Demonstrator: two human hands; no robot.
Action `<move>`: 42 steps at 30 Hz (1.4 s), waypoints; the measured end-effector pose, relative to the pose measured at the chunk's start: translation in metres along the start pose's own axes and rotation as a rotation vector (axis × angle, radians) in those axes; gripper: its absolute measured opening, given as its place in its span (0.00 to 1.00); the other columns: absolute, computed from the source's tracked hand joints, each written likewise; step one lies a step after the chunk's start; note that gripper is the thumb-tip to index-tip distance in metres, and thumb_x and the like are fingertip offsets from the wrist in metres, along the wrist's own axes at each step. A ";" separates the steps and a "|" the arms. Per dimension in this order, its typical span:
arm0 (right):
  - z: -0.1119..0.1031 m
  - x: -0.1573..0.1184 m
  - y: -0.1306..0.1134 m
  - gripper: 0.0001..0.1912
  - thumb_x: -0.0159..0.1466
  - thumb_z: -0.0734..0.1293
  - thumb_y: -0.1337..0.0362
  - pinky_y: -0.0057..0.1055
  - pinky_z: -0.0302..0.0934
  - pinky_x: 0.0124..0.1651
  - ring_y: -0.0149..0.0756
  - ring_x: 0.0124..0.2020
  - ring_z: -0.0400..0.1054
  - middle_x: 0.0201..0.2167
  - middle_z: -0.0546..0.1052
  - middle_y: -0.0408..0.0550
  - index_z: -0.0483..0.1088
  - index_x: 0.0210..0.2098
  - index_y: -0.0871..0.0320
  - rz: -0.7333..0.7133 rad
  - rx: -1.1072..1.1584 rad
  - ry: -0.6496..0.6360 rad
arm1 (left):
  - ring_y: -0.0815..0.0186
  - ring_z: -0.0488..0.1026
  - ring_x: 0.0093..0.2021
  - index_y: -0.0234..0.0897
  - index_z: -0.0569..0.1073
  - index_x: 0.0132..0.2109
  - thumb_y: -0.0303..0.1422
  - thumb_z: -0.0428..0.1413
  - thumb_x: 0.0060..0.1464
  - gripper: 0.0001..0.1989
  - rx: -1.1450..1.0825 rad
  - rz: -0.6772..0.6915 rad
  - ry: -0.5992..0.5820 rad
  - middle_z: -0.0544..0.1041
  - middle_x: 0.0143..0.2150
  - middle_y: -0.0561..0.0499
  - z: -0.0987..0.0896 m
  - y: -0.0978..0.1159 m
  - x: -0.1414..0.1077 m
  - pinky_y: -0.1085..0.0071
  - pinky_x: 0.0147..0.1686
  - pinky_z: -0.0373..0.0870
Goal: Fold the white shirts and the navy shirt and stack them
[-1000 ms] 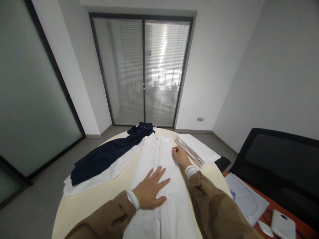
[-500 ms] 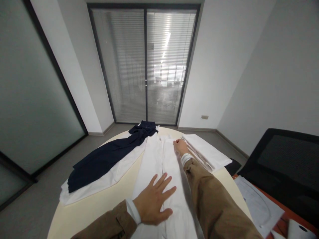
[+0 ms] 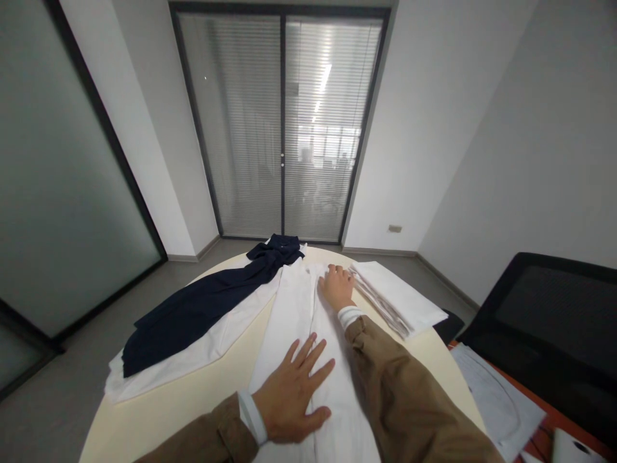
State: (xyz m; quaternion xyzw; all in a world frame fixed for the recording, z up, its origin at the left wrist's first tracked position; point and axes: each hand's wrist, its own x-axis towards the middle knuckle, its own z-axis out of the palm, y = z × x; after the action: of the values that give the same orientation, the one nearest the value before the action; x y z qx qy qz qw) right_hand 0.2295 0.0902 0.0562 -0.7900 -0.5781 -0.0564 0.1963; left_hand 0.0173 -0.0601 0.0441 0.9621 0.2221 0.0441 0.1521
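A long white garment [image 3: 284,321] lies lengthwise down the middle of the round table, with a seam or fold line along it. My left hand [image 3: 292,392] rests flat on its near part, fingers spread. Farther up, my right hand [image 3: 337,288] lies on the garment's far right part, fingers bent forward and slightly apart, thumb on the left. The cloth under both palms is hidden. To the left, a dark navy garment [image 3: 193,315] lies over another white garment [image 3: 212,354]. Right of my right hand is a folded white cloth [image 3: 405,299].
The cream tabletop [image 3: 212,399] has a rounded edge. On the right stands a black mesh chair [image 3: 544,328], with a pale sheet-like item [image 3: 501,399] on an orange surface [image 3: 573,421] beside it. Beyond the table is a glass partition with blinds [image 3: 279,128].
My right hand has moved left and its fingers, pinched at the garment's right edge before, now lie on the cloth. My left hand stays nearly in place. The view has shifted slightly.
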 end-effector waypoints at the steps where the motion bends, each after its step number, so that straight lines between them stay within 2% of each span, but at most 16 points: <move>1: 0.001 -0.008 -0.004 0.25 0.68 0.60 0.55 0.52 0.47 0.61 0.58 0.60 0.59 0.57 0.68 0.66 0.63 0.59 0.61 -0.008 0.004 -0.056 | 0.43 0.33 0.74 0.42 0.48 0.73 0.46 0.53 0.61 0.40 0.001 -0.009 0.003 0.39 0.75 0.40 0.000 0.000 0.000 0.38 0.68 0.39; 4: 0.013 -0.031 -0.008 0.33 0.69 0.55 0.45 0.57 0.44 0.62 0.60 0.63 0.56 0.62 0.65 0.67 0.62 0.63 0.62 -0.067 0.040 -0.320 | 0.44 0.34 0.74 0.41 0.48 0.73 0.48 0.51 0.62 0.38 0.001 -0.010 0.014 0.41 0.75 0.40 0.002 0.002 0.002 0.39 0.68 0.38; 6: 0.023 -0.042 -0.006 0.40 0.68 0.51 0.40 0.58 0.37 0.65 0.60 0.70 0.44 0.70 0.53 0.65 0.52 0.69 0.62 -0.102 0.055 -0.429 | 0.45 0.34 0.74 0.40 0.48 0.73 0.48 0.50 0.63 0.38 0.006 0.003 0.013 0.43 0.75 0.40 0.003 0.003 0.003 0.39 0.68 0.38; 9: 0.031 -0.048 0.003 0.44 0.68 0.49 0.38 0.55 0.25 0.69 0.53 0.74 0.28 0.74 0.38 0.57 0.42 0.73 0.61 -0.184 0.081 -0.451 | 0.46 0.36 0.74 0.39 0.48 0.73 0.47 0.49 0.64 0.37 0.019 0.019 -0.008 0.44 0.75 0.39 0.003 0.007 0.004 0.40 0.69 0.38; 12: 0.024 -0.047 0.015 0.46 0.67 0.49 0.36 0.53 0.23 0.70 0.51 0.74 0.28 0.74 0.39 0.54 0.42 0.73 0.60 -0.262 0.141 -0.499 | 0.46 0.39 0.74 0.37 0.48 0.73 0.46 0.49 0.64 0.37 0.018 0.033 -0.045 0.45 0.75 0.38 -0.001 0.011 0.006 0.41 0.69 0.39; 14: 0.016 -0.049 0.024 0.45 0.67 0.50 0.36 0.51 0.25 0.71 0.49 0.74 0.30 0.74 0.40 0.54 0.44 0.73 0.59 -0.320 0.177 -0.540 | 0.47 0.45 0.73 0.36 0.53 0.71 0.45 0.50 0.64 0.34 -0.008 0.047 -0.053 0.49 0.74 0.38 -0.007 0.012 0.009 0.44 0.69 0.42; 18: 0.005 -0.061 0.037 0.39 0.70 0.51 0.41 0.50 0.27 0.71 0.47 0.74 0.36 0.73 0.48 0.54 0.49 0.72 0.57 -0.398 0.186 -0.444 | 0.57 0.63 0.65 0.39 0.66 0.63 0.37 0.48 0.65 0.21 -0.111 0.061 0.083 0.69 0.64 0.43 -0.021 0.005 0.022 0.55 0.68 0.53; 20: 0.004 -0.068 0.040 0.35 0.71 0.51 0.45 0.52 0.27 0.71 0.47 0.73 0.39 0.72 0.50 0.52 0.51 0.71 0.55 -0.401 0.168 -0.384 | 0.59 0.63 0.64 0.39 0.65 0.63 0.34 0.50 0.64 0.21 -0.136 0.025 0.198 0.69 0.62 0.44 -0.021 -0.001 0.031 0.57 0.66 0.56; 22: 0.006 -0.070 0.042 0.31 0.72 0.50 0.49 0.53 0.30 0.70 0.48 0.73 0.40 0.72 0.52 0.50 0.53 0.70 0.54 -0.393 0.165 -0.362 | 0.58 0.57 0.68 0.38 0.60 0.66 0.34 0.51 0.63 0.26 -0.138 -0.036 0.262 0.63 0.67 0.41 -0.015 -0.008 0.039 0.57 0.68 0.55; 24: 0.008 -0.068 0.044 0.29 0.73 0.50 0.52 0.53 0.33 0.70 0.49 0.73 0.40 0.72 0.53 0.47 0.53 0.70 0.54 -0.384 0.185 -0.350 | 0.57 0.49 0.72 0.35 0.53 0.70 0.37 0.49 0.64 0.31 -0.132 -0.081 0.217 0.54 0.72 0.39 -0.005 -0.015 0.044 0.54 0.70 0.49; 27: 0.014 -0.062 0.048 0.27 0.73 0.50 0.56 0.52 0.39 0.70 0.50 0.72 0.44 0.70 0.58 0.46 0.56 0.69 0.53 -0.381 0.232 -0.326 | 0.54 0.39 0.74 0.33 0.46 0.73 0.45 0.45 0.66 0.36 -0.136 -0.088 0.053 0.43 0.75 0.39 0.005 -0.023 0.046 0.51 0.71 0.40; 29: 0.018 -0.057 0.051 0.26 0.72 0.52 0.60 0.47 0.43 0.69 0.47 0.70 0.49 0.68 0.62 0.48 0.61 0.66 0.54 -0.376 0.256 -0.276 | 0.55 0.39 0.74 0.35 0.45 0.74 0.48 0.42 0.67 0.36 -0.205 -0.088 0.014 0.43 0.75 0.42 0.004 -0.029 0.045 0.53 0.71 0.40; 31: 0.023 -0.054 0.054 0.25 0.69 0.55 0.62 0.43 0.46 0.68 0.46 0.68 0.53 0.66 0.64 0.52 0.65 0.64 0.58 -0.303 0.247 -0.161 | 0.59 0.46 0.73 0.37 0.45 0.74 0.48 0.40 0.68 0.34 -0.302 -0.120 0.083 0.47 0.75 0.44 -0.002 -0.040 0.045 0.59 0.71 0.45; 34: 0.030 -0.049 0.059 0.27 0.66 0.60 0.61 0.44 0.50 0.66 0.51 0.66 0.55 0.65 0.64 0.59 0.64 0.63 0.61 -0.100 0.212 0.009 | 0.56 0.52 0.72 0.37 0.54 0.72 0.45 0.44 0.66 0.32 -0.292 -0.280 0.329 0.55 0.72 0.44 -0.007 -0.068 0.050 0.57 0.70 0.48; 37: 0.035 -0.044 0.064 0.29 0.63 0.63 0.60 0.46 0.53 0.64 0.53 0.62 0.59 0.58 0.71 0.59 0.64 0.63 0.61 -0.015 0.267 0.017 | 0.48 0.51 0.71 0.35 0.68 0.64 0.40 0.49 0.63 0.26 -0.226 -0.510 0.492 0.57 0.71 0.39 -0.002 -0.099 0.055 0.48 0.68 0.49; 42: 0.044 -0.031 0.072 0.25 0.60 0.62 0.65 0.41 0.59 0.60 0.44 0.54 0.69 0.52 0.76 0.53 0.68 0.57 0.57 -0.017 0.587 0.020 | 0.53 0.67 0.63 0.34 0.75 0.55 0.32 0.53 0.57 0.20 -0.451 -0.579 0.707 0.75 0.59 0.40 0.006 -0.135 0.059 0.55 0.64 0.59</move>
State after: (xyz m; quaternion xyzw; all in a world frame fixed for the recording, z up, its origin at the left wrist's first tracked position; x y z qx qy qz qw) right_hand 0.2807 0.0608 -0.0115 -0.6941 -0.5741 0.1039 0.4217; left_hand 0.0153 0.0800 -0.0023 0.7306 0.5023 0.3700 0.2773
